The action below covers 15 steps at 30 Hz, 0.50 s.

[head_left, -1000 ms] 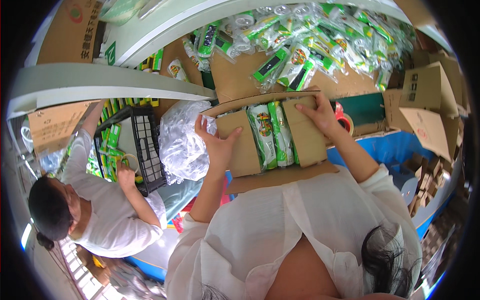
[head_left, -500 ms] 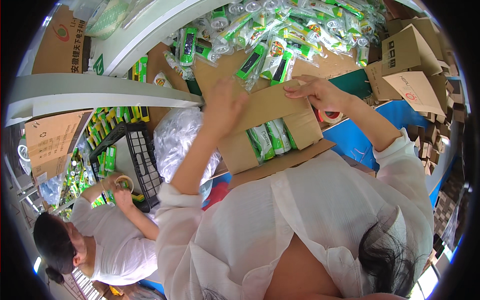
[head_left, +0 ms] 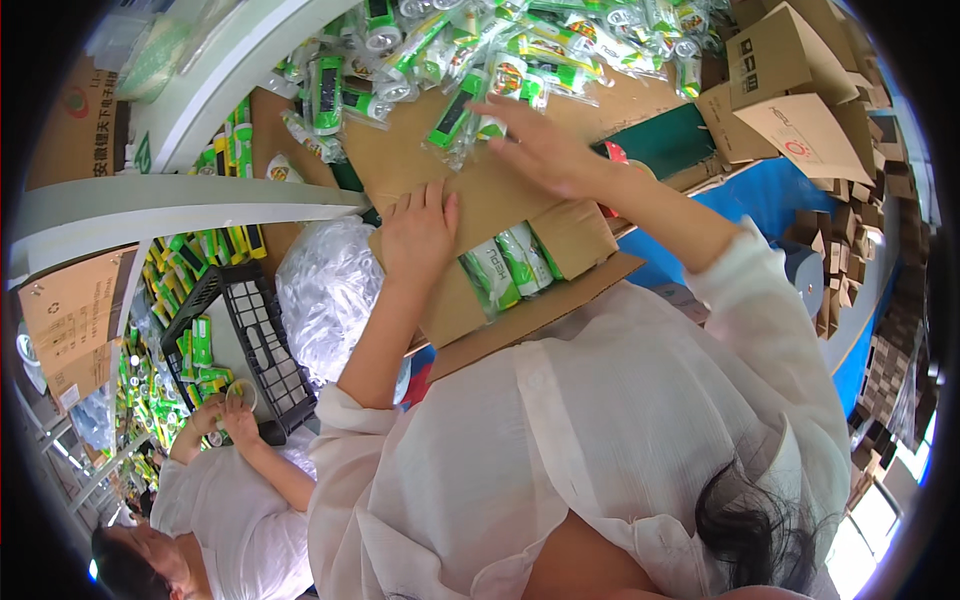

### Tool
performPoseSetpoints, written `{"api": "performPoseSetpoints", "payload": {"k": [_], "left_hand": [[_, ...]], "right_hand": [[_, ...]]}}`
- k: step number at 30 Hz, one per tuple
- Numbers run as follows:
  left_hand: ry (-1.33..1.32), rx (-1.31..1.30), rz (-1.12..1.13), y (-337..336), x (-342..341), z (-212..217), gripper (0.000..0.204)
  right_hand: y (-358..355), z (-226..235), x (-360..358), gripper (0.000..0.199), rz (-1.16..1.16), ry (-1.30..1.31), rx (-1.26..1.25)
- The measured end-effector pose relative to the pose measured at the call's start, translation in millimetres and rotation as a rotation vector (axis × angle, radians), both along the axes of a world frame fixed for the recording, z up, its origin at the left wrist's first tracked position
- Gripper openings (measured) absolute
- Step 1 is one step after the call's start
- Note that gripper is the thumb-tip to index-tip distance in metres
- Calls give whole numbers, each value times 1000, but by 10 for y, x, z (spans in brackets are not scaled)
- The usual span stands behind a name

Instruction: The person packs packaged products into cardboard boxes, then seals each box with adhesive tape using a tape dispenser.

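Observation:
In front of me stands a cardboard box, its side flaps folded in and the near flap hanging outward. Through the gap show green-and-white packages in clear plastic. My left hand lies on the box's far flap at the left, fingers stretched. My right hand is raised over the far right side of the box, empty, its fingers spread close to the bagged green items. Partly hidden behind my right wrist is a red-cored tape roll.
Bagged green-and-white items heap up at the back. Open cartons stand at the right. A grey frame bar crosses the left, by a plastic bag and black crate. A co-worker there holds a tape roll.
My right hand has left the flap and moved left and away from me, fingers spreading. My left hand has come down onto the far flap. The view has shifted a little.

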State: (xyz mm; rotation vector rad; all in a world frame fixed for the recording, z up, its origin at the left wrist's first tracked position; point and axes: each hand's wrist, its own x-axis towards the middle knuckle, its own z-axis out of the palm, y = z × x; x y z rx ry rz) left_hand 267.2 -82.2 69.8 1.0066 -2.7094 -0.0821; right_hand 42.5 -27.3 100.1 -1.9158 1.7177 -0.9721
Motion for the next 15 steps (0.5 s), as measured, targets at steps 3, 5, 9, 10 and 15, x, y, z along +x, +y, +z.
{"api": "performPoseSetpoints", "payload": {"k": [3,5,9,10,15], "left_hand": [[41,-16,-63,46,36,69,40],[37,59,-139,48,30,109,45],[-70,89,-282,11,-44,169,54],[-82,96,-291,13,-43,171,54],[91,483,-382,-150,-9,196,45]], "right_hand": [[726,836,-12,32,122,25,42],[1171,867,155,31,206,158,-74],[1460,380,480,23,54,508,-310],[1427,301,526,22,-2,552,-359],[796,-84,504,23,-126,675,-432]]}}
